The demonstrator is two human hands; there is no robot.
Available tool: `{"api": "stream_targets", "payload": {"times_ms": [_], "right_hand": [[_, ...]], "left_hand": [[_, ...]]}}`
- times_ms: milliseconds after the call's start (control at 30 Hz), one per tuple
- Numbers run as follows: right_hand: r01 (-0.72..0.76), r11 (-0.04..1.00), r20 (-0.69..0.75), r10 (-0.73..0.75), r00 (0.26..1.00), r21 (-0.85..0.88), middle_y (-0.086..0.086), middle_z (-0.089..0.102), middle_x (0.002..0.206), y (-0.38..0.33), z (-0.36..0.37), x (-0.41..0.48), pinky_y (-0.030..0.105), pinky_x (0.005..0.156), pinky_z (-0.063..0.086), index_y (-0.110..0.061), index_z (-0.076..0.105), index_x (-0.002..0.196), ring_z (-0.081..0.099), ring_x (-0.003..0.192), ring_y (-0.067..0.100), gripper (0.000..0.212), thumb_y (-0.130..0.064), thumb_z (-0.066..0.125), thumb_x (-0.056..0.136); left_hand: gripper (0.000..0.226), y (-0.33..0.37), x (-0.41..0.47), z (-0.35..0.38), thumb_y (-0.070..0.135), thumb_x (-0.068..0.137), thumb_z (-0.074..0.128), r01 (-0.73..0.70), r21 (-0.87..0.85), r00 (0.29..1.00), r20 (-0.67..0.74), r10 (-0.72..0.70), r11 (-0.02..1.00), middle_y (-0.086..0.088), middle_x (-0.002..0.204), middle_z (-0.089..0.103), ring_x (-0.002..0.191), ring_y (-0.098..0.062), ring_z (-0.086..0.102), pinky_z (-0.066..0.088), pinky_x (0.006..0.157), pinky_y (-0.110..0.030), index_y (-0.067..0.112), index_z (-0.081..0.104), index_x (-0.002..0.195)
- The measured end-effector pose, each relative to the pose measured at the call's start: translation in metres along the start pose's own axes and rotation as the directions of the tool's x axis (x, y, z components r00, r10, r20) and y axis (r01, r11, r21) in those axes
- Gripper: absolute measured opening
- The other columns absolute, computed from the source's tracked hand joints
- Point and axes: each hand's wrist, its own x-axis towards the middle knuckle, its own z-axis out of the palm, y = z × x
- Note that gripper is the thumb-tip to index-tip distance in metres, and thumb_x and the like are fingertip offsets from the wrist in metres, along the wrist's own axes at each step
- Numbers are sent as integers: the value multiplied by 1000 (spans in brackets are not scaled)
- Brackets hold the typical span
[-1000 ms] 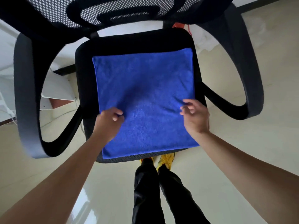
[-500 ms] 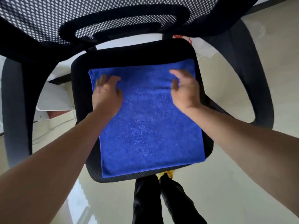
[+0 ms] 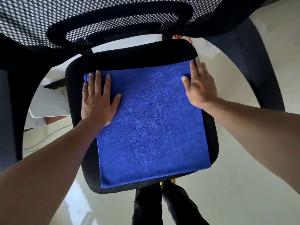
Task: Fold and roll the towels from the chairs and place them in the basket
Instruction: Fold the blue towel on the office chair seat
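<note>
Seen from the head, the blue towel (image 3: 151,120) lies flat on the black chair seat (image 3: 129,59). The left hand (image 3: 97,101) and the right hand (image 3: 200,85) are spread on its two far corners, fingers straight, pressing rather than gripping. This looks like the smoothing step of the fold, though I cannot tell whether the cloth is already doubled. Next, both corners need pinching to fold or start the roll.

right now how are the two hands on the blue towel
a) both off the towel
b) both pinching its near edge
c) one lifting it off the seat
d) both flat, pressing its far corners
d: the left hand and right hand lie flat with straight fingers on the blue towel at its far corners, on the chair seat.
</note>
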Motion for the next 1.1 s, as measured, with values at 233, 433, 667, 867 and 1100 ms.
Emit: {"api": "stream_targets", "payload": {"times_ms": [233, 433, 667, 867, 1100], "right_hand": [[35, 999, -191, -28, 981, 32, 20, 53, 127, 1, -11, -74, 52, 86, 49, -6, 53, 127, 51, 114, 42, 42, -20, 58, 88], [-105, 949, 119, 73, 990, 296, 0, 62, 97, 20, 26, -203, 39, 69, 53, -21, 63, 99, 65, 84, 24, 14, -21, 64, 85], [-508, 796, 330, 407, 852, 330, -12, 62, 76, 54, 45, -258, 31, 70, 45, -15, 63, 88, 64, 84, 23, 31, -45, 68, 82], [-858, 53, 737, 487, 468, 510, 8, 71, 81, 30, 33, -249, 34, 66, 54, -9, 62, 94, 67, 66, 16, 39, -39, 79, 76], [-816, -185, 784, 453, 424, 548, 10, 73, 98, 31, 29, -253, 27, 59, 51, -9, 63, 106, 72, 76, 15, 29, -18, 76, 81]], "left_hand": [[47, 29, -52, -28, 25, 85, 58, 84, -43, 996, -37, -85, 996, -26, 141, 41, 129, -45, 38, 34, 101, -54, 7, 53, 128], [16, 53, -182, -9, 16, 78, 60, 195, -218, 978, 117, -173, 956, -18, 94, 59, 83, -40, 61, 52, 65, -45, 7, 65, 90], [31, 49, -254, 10, 34, 82, 71, 753, -394, 654, 358, -666, 527, -11, 92, 61, 87, -36, 59, 44, 69, -37, 10, 55, 92], [27, 47, -246, 7, 21, 77, 80, 729, -515, 190, 785, -590, -450, -10, 71, 61, 55, -21, 54, 47, 54, -31, 6, 58, 75], [9, 56, -247, 6, 7, 87, 60, 610, -423, 155, 893, -423, -670, -5, 73, 58, 65, -18, 56, 47, 64, -28, 11, 55, 80]]}}
